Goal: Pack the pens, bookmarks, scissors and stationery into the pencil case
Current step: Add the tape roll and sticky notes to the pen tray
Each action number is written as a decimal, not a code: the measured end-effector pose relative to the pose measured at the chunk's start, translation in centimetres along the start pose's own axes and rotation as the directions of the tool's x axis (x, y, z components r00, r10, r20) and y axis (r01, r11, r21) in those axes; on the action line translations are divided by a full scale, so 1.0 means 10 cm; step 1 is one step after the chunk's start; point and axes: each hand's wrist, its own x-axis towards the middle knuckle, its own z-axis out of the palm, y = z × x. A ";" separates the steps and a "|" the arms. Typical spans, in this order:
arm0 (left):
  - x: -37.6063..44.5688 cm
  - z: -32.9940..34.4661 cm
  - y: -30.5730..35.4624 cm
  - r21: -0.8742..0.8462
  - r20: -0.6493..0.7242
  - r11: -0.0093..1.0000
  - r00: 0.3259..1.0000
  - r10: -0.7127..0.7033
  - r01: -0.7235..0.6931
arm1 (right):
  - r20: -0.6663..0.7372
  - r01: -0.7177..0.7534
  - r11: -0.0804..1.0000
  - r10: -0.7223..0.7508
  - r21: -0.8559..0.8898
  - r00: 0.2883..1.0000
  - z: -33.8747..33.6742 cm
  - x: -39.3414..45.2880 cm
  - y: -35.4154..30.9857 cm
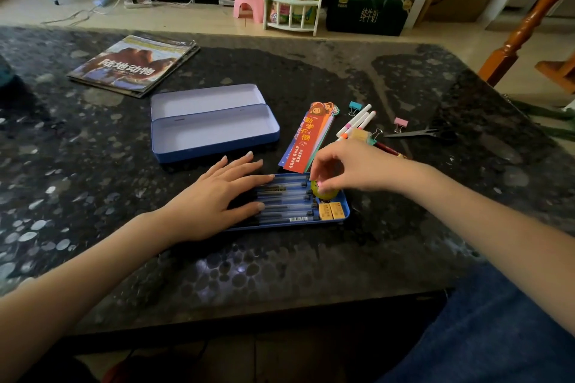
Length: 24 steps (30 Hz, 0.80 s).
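While our left hand (222, 196) lies flat on the pens (286, 200), the right hand (348, 166) reaches down.
Its fingers (315, 176) pinch a yellow-green object (323, 193) in the blue tray (343, 214); left fingers released, straight.

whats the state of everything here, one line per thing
pencil case: open, nothing inside
tray: filled with pens
left hand: flat on the pens
right hand: pinching the yellow-green item
scissors: closed, on table
bookmarks: stacked beside case
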 end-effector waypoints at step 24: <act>0.00 0.01 0.01 0.008 0.011 1.000 1.000 -0.013 0.013 | 0.040 -0.116 0.993 0.117 -0.028 0.992 0.05 0.09 0.01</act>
